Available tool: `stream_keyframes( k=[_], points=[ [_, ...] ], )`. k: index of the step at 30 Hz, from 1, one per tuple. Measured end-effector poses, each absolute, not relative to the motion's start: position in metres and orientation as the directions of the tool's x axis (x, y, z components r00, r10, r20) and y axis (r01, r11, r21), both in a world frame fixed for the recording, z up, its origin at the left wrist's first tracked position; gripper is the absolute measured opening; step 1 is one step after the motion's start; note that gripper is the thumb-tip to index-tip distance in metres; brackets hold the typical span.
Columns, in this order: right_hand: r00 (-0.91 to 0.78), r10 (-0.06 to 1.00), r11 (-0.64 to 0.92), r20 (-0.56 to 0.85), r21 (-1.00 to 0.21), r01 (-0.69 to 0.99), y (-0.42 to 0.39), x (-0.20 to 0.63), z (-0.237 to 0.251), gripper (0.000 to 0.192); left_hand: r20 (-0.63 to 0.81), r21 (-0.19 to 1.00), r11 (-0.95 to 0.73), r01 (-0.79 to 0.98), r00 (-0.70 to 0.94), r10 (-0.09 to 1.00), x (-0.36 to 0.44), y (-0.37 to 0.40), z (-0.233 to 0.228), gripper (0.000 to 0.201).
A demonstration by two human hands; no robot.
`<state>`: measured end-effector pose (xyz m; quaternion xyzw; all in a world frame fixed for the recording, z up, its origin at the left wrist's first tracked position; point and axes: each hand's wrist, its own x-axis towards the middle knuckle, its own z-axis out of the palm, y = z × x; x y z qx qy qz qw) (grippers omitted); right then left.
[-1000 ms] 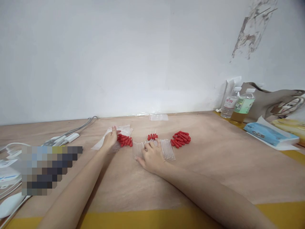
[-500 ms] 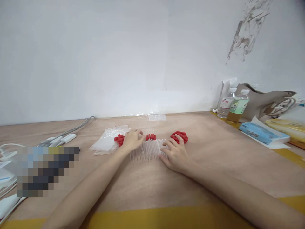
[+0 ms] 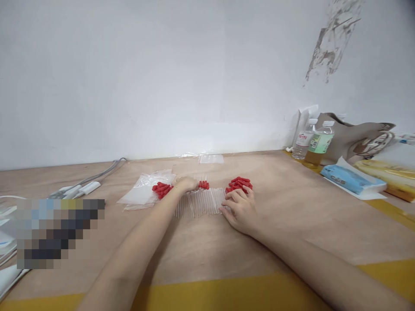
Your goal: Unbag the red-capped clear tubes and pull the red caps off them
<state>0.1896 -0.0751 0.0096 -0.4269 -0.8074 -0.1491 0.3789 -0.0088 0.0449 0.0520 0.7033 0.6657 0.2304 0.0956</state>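
Row of clear plastic tubes (image 3: 199,203) on brown table (image 3: 292,216), left hand (image 3: 184,185) curled at far edge, right hand (image 3: 240,207) fingers spread flat against right end, gripping nothing

A white wall (image 3: 162,77) is seen behind, its paint peeled away at two o'clock (image 3: 330,43). The brown tabletop (image 3: 292,224) is evenly lit and is edged with a yellow strip (image 3: 201,298) at six o'clock.
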Motion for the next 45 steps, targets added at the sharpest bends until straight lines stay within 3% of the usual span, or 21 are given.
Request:
stream_keyframes(
  k=[3,5,9,13,19,24,36,41,45],
  points=[
    [-0.329,0.571,0.599,0.752,-0.107,0.794,-0.074,0.19,0.009,0.015,0.236,0.361,-0.065,0.93,-0.023,0.971,-0.017,0.019,0.057,0.021],
    [-0.31,0.546,0.62,0.778,-0.126,0.775,-0.073,0.189,0.009,0.018,0.322,0.307,-0.156,0.939,0.052,0.945,-0.025,-0.007,0.055,0.022],
    [-0.316,0.458,0.695,0.831,-0.113,0.71,-0.074,0.186,0.01,0.041,0.581,0.01,-0.527,0.85,0.424,0.694,-0.037,-0.062,0.039,0.022],
    [-0.506,0.385,0.805,0.772,-0.013,0.593,-0.077,0.183,0.01,0.044,0.62,-0.088,-0.672,0.735,0.568,0.54,-0.039,-0.092,0.022,0.016],
    [-0.609,0.358,0.857,0.708,0.01,0.516,-0.077,0.179,0.003,0.023,0.627,-0.05,-0.701,0.711,0.569,0.533,-0.037,-0.096,0.02,0.012],
    [-0.633,0.333,0.893,0.699,-0.017,0.45,-0.075,0.176,-0.001,0.026,0.592,-0.098,-0.754,0.65,0.647,0.481,-0.031,-0.091,0.02,0.027],
    [-0.675,0.255,0.942,0.692,-0.022,0.334,-0.079,0.182,-0.005,0.027,0.485,-0.137,-0.787,0.601,0.734,0.476,-0.034,-0.1,0.028,0.02],
    [-0.514,0.341,0.892,0.787,-0.1,0.44,-0.072,0.201,-0.006,0.027,0.522,-0.041,-0.701,0.712,0.613,0.593,-0.063,-0.095,0.026,0.021],
    [-0.475,0.416,0.813,0.776,-0.083,0.576,-0.075,0.202,0.002,0.023,0.518,0.229,-0.575,0.785,0.402,0.755,-0.077,-0.089,0.037,0.028]
  ],
)
